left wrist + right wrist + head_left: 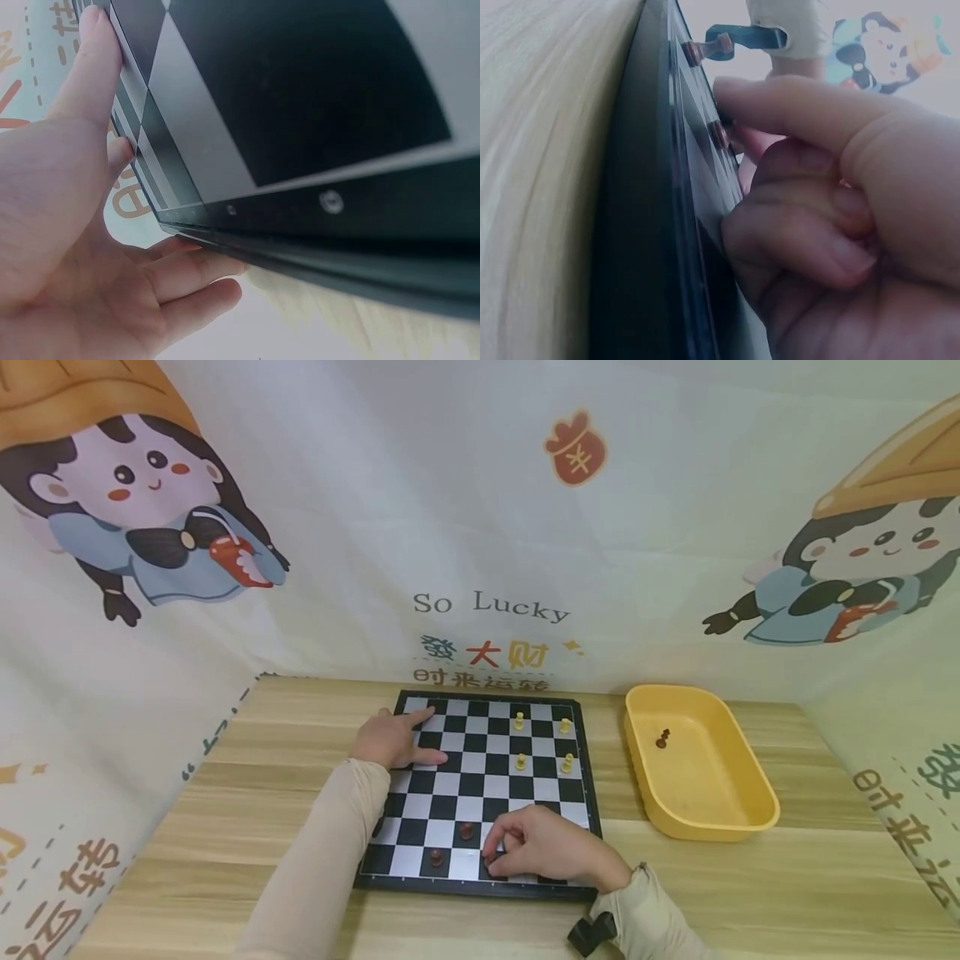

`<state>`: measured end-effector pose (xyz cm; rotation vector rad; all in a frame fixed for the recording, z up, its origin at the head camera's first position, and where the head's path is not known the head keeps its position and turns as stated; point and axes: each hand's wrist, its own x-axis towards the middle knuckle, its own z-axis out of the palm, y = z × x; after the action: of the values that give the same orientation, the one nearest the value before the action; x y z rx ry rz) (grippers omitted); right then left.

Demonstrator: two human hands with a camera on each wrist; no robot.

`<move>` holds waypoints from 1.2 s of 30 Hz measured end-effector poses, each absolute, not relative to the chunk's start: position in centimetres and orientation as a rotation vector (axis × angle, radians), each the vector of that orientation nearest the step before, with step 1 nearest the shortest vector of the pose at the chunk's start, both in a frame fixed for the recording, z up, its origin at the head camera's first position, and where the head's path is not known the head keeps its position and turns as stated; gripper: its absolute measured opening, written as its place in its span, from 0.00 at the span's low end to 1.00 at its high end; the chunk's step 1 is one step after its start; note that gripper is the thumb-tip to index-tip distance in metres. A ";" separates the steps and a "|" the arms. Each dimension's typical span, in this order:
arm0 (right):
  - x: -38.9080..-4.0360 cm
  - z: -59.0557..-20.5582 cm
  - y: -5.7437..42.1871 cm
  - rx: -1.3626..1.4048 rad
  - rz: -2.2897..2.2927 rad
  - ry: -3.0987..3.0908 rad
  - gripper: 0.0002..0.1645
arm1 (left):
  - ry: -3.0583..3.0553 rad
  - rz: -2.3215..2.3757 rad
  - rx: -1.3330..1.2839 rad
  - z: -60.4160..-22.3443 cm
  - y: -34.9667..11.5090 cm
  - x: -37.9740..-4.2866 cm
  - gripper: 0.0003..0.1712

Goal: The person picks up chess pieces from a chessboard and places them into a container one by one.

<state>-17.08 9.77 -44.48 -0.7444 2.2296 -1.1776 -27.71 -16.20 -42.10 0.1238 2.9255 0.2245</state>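
Note:
A black-and-white chessboard (482, 785) lies on the table. My left hand (388, 739) rests on its left edge, index finger and thumb spread straight over the squares; in the left wrist view the other fingers (195, 304) lie loosely bent by the rim. Over the near row, my right hand (543, 843) pinches a dark red chess piece (718, 135) between thumb and index finger, its base at the board and its top hidden. Two more dark red chess pieces, one farther (467, 831) and one nearer (437, 857), stand left of that hand.
Several pale yellow chess pieces (521, 762) stand on the board's far right part. Right of the board is a yellow plastic tray (750, 777) with one dark chess piece (662, 740) lying in it. A printed cloth (480, 527) hangs behind the wooden table (247, 793).

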 end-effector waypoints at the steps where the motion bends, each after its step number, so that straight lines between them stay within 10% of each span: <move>1: -17.2 -44.6 9.9 -0.734 -1.196 2.215 0.05 | 2.923 0.223 0.124 -42.1 -16.2 -27.7 0.57; 36: -18.1 -41.7 12.2 -0.790 -1.152 2.405 0.07 | 2.907 0.250 0.115 -42.0 -16.3 -27.7 0.57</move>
<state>-18.09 12.21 -41.74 -0.7900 2.4052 -1.1525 -27.73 -16.29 -42.03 0.1150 2.9070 0.2502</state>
